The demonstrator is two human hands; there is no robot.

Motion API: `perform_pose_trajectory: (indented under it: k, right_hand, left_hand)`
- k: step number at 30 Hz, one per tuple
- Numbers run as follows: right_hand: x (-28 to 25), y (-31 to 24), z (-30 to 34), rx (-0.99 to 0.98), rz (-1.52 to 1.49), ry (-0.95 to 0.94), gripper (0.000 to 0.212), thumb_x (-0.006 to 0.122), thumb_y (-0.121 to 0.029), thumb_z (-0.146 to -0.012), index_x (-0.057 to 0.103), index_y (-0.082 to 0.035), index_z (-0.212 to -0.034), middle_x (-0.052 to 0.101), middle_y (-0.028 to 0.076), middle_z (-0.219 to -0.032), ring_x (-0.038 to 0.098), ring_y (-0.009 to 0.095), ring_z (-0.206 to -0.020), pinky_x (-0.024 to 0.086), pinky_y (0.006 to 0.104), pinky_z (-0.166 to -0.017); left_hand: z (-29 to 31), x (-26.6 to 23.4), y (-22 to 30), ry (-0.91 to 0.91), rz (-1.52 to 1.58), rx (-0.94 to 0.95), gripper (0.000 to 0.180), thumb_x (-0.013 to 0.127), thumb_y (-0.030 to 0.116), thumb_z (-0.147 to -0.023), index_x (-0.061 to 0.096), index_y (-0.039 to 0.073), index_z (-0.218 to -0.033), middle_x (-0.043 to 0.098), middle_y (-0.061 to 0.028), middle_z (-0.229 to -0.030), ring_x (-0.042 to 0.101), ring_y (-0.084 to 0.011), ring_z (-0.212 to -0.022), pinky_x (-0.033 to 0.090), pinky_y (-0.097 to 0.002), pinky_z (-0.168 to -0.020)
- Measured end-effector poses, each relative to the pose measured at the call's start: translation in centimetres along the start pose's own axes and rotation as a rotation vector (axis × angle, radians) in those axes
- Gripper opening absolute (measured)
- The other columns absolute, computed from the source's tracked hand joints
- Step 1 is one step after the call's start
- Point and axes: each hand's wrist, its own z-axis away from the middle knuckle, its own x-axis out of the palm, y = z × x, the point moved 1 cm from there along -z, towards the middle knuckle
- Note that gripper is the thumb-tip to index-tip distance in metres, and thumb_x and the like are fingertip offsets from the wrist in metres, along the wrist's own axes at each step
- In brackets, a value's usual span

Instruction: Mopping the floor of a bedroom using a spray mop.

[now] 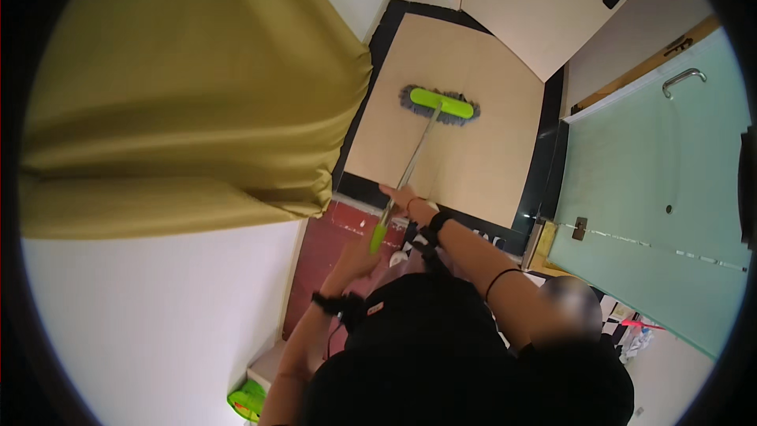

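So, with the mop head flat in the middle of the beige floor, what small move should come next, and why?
Probably pull the mop back toward the body: both the left hand and right hand grip its handle, and unswept beige floor lies between its head and the feet.

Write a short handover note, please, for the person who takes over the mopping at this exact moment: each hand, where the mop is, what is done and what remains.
Left hand: closed on the green lower end of the mop handle.
Right hand: gripping the metal shaft higher up.
Mop head: green with grey fringe, flat on the beige floor, near its far end, towards the door.
Nearby: an olive curtain on the left, a glass door on the right, a red floor strip near the hands.
Done: cannot tell from the floor which parts are already wiped.
Left: probably the rest of the beige floor and the dark border.
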Motion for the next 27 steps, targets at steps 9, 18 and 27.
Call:
perform_pose_trajectory:
  k: [9,18,27]
  right_hand:
    - [2.8,6.5,2.8,0.785,0.008,-0.783,0.033,0.055,-0.040,-0.074,0.059,-0.009,-0.084,0.062,0.011,-0.078,0.060,0.018,-0.070,0.049,0.0279,-0.059]
    - [-1.6,3.3,0.2,0.508,-0.104,-0.314,0.024,0.054,-0.031,-0.074,0.059,-0.007,-0.078,0.059,0.009,-0.067,0.056,0.020,-0.051,0.048,0.0328,-0.045]
    - [-17.2,0.7,-6.3,0.256,-0.253,0.204,0.034,0.045,-0.034,-0.080,0.053,-0.002,-0.076,0.054,0.012,-0.060,0.052,0.022,-0.046,0.046,0.0347,-0.042]
  left_hand:
    - [13.3,-8.2,3.4,-0.093,-0.008,-0.423,0.059,0.063,0.013,-0.071,0.042,0.022,-0.125,0.058,-0.0106,-0.062,0.056,-0.0195,-0.045,0.048,-0.0308,-0.050]
    - [6.3,-7.6,4.4,-0.006,-0.035,-0.316,0.050,0.065,0.013,-0.071,0.050,0.020,-0.118,0.059,-0.0089,-0.063,0.056,-0.0148,-0.045,0.046,-0.0266,-0.046]
    - [-8.0,-1.0,10.2,-0.115,-0.107,0.134,0.052,0.061,0.023,-0.074,0.044,0.013,-0.123,0.059,-0.0116,-0.064,0.057,-0.0180,-0.045,0.046,-0.0290,-0.045]
